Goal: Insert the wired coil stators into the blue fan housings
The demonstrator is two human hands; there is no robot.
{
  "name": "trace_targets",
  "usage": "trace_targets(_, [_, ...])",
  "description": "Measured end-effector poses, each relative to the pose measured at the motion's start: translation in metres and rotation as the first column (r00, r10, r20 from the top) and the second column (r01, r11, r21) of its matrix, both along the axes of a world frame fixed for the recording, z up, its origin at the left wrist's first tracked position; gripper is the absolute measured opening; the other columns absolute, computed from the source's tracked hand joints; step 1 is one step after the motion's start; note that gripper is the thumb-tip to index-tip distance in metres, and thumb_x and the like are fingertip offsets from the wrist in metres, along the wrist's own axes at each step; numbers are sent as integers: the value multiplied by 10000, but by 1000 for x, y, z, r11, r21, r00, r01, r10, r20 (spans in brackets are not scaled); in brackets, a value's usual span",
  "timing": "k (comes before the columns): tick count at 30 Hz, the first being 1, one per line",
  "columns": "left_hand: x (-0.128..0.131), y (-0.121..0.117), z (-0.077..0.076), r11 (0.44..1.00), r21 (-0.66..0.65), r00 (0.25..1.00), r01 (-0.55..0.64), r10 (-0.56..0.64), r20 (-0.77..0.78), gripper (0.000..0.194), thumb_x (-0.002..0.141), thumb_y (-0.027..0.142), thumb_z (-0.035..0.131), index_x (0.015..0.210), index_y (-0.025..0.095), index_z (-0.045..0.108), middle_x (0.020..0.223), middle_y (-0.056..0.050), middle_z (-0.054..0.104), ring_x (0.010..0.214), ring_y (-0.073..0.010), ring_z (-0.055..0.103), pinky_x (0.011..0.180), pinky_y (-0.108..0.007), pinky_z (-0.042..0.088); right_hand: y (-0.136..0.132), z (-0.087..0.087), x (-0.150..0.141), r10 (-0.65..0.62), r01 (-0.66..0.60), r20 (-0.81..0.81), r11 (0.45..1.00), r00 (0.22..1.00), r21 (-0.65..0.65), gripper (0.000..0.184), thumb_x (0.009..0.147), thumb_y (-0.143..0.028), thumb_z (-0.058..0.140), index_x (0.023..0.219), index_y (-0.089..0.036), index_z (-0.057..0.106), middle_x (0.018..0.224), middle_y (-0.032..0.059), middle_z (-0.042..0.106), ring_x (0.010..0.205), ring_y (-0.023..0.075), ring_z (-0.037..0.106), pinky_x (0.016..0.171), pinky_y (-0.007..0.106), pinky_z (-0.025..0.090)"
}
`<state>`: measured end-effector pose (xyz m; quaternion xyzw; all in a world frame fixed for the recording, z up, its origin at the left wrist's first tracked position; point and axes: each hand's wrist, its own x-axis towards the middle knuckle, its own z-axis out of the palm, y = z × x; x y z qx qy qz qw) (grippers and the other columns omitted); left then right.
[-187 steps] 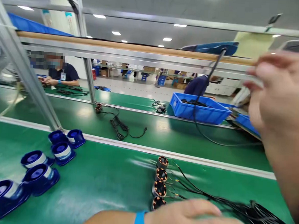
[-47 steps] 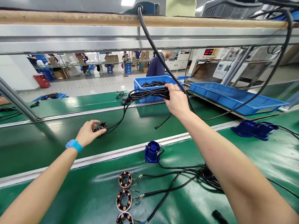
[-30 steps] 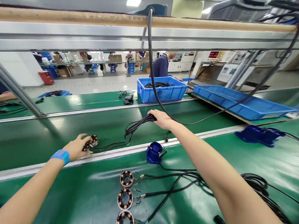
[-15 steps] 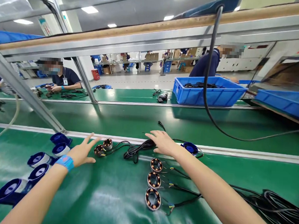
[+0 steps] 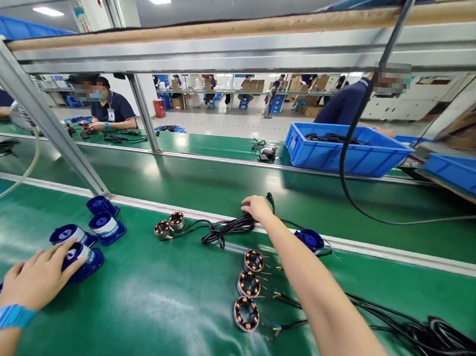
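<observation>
My left hand [image 5: 38, 273], with a blue band on its wrist, has its fingers stretched out over a blue plastic housing [image 5: 89, 265]; the palm hides another blue part beneath. More blue housings [image 5: 106, 227] stand just beyond it. My right hand [image 5: 257, 207] is closed at the far end of a bundled black cable [image 5: 229, 228], by the white rail; its fingertips are partly hidden. Two copper-wound stator rings [image 5: 176, 220] lie at the cable's left end. Under my right forearm, three more stator rings [image 5: 248, 284] sit in a column, with wires leading right.
A blue round part [image 5: 310, 239] lies right of my right forearm. Coiled black cables [image 5: 437, 340] fill the lower right. Beyond the green belt stands a blue bin [image 5: 348, 155] of cables. A metal post [image 5: 70, 119] and hanging cable [image 5: 349, 168] cross the view. Co-workers sit opposite.
My left hand has moved left and nearer, from beside the two stator rings to the blue housings. The right hand's spread fingers have closed at the cable bundle.
</observation>
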<state>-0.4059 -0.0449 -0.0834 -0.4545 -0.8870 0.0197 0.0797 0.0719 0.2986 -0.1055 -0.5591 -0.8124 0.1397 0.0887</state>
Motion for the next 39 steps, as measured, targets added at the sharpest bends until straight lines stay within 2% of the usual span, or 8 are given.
trace_targets(7, [22, 8, 2, 1000, 28, 985, 9, -4, -174, 786, 908, 711, 98, 1382, 269, 543, 1391, -113, 612, 1294, -353, 535, 1060, -511, 402, 16, -18, -3, -40, 47, 91, 996, 995, -77, 197, 1009, -326, 657, 1038, -133, 683, 1053, 64, 688, 993, 195, 673, 930, 405, 567])
trace_targets(12, [30, 10, -3, 994, 17, 970, 105, -99, -222, 740, 928, 708, 205, 1375, 247, 574, 1411, -140, 580, 1152, -403, 599, 948, -543, 473, -2, 10, -39, 77, -80, -47, 996, 996, -49, 153, 1021, -241, 608, 1071, -127, 697, 1006, 69, 722, 978, 199, 690, 942, 385, 539])
trace_targets(15, [53, 23, 1, 950, 218, 950, 223, -163, -265, 673, 970, 653, 276, 1349, 194, 591, 1461, -200, 508, 1262, -430, 536, 1013, -573, 450, -27, 31, -90, 259, -273, -209, 961, 943, -42, 173, 1004, -151, 586, 1067, -181, 745, 1000, 31, 756, 990, 162, 702, 928, 263, 511])
trace_targets(18, [85, 56, 1, 826, 376, 903, 420, -423, -78, 533, 999, 536, 373, 1374, 212, 569, 1472, -162, 512, 1362, -349, 493, 1144, -504, 398, -52, 41, -142, 395, -436, -332, 898, 856, -55, 196, 971, -131, 633, 1091, -218, 761, 1000, -12, 769, 966, 125, 714, 887, 191, 503])
trace_targets(21, [109, 94, -12, 791, 331, 798, 514, -583, 154, 414, 943, 411, 531, 1319, 271, 632, 1505, -113, 515, 1433, -357, 428, 1166, -538, 377, -68, 39, -179, 439, -499, -393, 865, 808, -59, 182, 947, -142, 675, 1093, -204, 764, 950, -16, 772, 879, 115, 717, 841, 184, 508])
trace_targets(24, [118, 113, -31, 806, 326, 783, 494, -575, 237, 264, 903, 331, 597, 1118, 259, 731, 1459, -116, 566, 1364, -386, 502, 1109, -561, 434, -74, 31, -199, 445, -500, -394, 865, 804, -45, 98, 942, -187, 703, 996, -193, 784, 892, 3, 755, 819, 135, 694, 799, 221, 506])
trace_targets(29, [113, 101, -50, 820, 401, 758, 408, -549, 353, 234, 939, 409, 561, 983, 268, 743, 1331, -102, 632, 1147, -305, 657, 1034, -483, 525, -77, 12, -215, 430, -469, -360, 883, 828, -21, 29, 867, -220, 810, 889, -209, 796, 1154, 59, 681, 1099, 197, 604, 1009, 318, 437])
trace_targets(39, [101, 99, -55, 823, 490, 622, 288, -550, 557, 251, 856, 527, 641, 918, 323, 773, 1240, -65, 669, 1186, -290, 639, 1070, -441, 511, -76, 0, -233, 448, -500, -278, 852, 850, -158, 64, 896, -282, 783, 953, -303, 804, 1333, 23, 609, 1277, 274, 503, 1073, 492, 374])
